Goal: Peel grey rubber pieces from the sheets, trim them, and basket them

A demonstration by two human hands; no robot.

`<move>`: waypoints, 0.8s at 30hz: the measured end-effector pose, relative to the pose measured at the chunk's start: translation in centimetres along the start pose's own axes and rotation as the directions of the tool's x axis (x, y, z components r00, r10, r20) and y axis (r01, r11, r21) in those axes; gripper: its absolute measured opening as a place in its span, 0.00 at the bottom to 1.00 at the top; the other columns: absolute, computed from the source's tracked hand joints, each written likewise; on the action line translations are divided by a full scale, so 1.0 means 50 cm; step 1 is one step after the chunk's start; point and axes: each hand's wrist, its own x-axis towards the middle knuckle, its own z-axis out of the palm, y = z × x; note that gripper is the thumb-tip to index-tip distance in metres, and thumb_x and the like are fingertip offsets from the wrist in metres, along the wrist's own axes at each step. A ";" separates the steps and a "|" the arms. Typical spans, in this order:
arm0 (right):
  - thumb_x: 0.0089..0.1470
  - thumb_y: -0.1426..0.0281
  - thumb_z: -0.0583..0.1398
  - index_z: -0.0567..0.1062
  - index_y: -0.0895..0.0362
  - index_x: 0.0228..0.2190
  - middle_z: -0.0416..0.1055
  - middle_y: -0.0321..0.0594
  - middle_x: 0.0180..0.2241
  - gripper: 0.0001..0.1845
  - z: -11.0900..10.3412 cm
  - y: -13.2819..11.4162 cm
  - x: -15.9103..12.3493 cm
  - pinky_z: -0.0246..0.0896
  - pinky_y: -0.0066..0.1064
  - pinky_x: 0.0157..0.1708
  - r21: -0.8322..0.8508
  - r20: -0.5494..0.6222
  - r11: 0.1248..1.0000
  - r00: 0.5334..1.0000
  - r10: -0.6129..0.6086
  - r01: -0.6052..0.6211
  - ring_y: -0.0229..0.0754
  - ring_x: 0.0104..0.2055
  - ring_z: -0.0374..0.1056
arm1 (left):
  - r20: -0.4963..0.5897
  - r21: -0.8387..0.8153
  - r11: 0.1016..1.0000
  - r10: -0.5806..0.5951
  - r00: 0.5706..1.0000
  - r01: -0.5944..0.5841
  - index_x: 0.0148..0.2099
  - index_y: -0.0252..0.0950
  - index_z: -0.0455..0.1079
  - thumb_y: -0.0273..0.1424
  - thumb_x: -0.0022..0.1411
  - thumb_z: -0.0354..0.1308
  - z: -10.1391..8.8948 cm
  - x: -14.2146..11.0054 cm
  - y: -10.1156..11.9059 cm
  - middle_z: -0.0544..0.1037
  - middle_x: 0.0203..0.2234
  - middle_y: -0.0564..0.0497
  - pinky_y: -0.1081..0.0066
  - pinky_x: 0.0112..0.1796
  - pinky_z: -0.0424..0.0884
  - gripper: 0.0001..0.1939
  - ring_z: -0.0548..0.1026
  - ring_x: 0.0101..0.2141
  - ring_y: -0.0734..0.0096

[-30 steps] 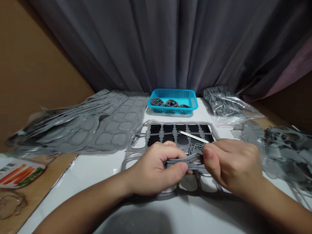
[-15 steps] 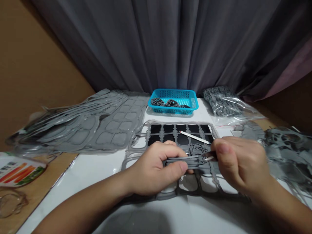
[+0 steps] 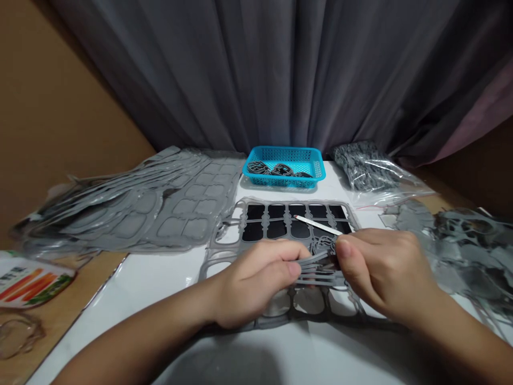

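Note:
My left hand point(image 3: 256, 283) is closed, thumb pinching a bundle of thin grey rubber strips point(image 3: 316, 264). My right hand point(image 3: 380, 272) is closed on the bundle's other end, its thumb and fingers meeting the strips. Both hands hover over a grey rubber sheet point(image 3: 240, 214) cut into rounded cells, some with black pieces in them. A thin white stick point(image 3: 318, 225) pokes out just behind my right hand, over the black cells; I cannot tell whether my hand holds it.
A blue basket point(image 3: 310, 156) with dark rubber pieces stands at the back. Left lies a stack of grey sheets point(image 3: 132, 206). A clear bag of grey parts point(image 3: 366, 168) and loose grey scraps point(image 3: 468, 240) lie right. A printed packet point(image 3: 28, 280) sits at far left.
My right hand pulled away rightwards from the strips, then came back onto their end. My left fingers slid a little forward along the bundle.

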 end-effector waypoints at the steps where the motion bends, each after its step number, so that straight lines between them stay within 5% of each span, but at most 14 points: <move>1: 0.62 0.69 0.44 0.62 0.56 0.13 0.54 0.32 0.11 0.27 0.000 0.000 0.000 0.39 0.30 0.18 0.002 0.003 1.000 1.000 -0.002 0.002 0.33 0.14 0.50 | -0.005 0.016 1.000 -0.006 1.000 0.006 0.30 0.33 0.63 0.33 0.61 0.42 0.001 0.000 0.000 0.68 0.26 0.52 0.72 0.33 0.62 0.13 0.66 0.29 0.70; 10: 0.62 0.69 0.45 0.63 0.56 0.13 0.55 0.32 0.11 0.27 0.004 -0.002 0.002 0.37 0.31 0.19 -0.043 -0.027 0.999 0.999 -0.021 0.020 0.33 0.13 0.49 | -0.009 0.188 0.982 0.028 1.000 -0.026 0.29 0.34 0.61 0.34 0.62 0.42 0.001 -0.002 -0.001 0.66 0.25 0.53 0.74 0.30 0.61 0.13 0.65 0.28 0.73; 24: 0.62 0.69 0.45 0.63 0.56 0.12 0.54 0.33 0.11 0.28 0.011 -0.011 0.001 0.37 0.31 0.20 -0.078 -0.110 0.997 0.994 -0.015 0.006 0.34 0.14 0.48 | -0.007 0.155 0.987 0.034 0.999 -0.033 0.31 0.33 0.63 0.33 0.63 0.42 0.003 -0.004 -0.003 0.67 0.26 0.52 0.73 0.31 0.62 0.13 0.66 0.29 0.72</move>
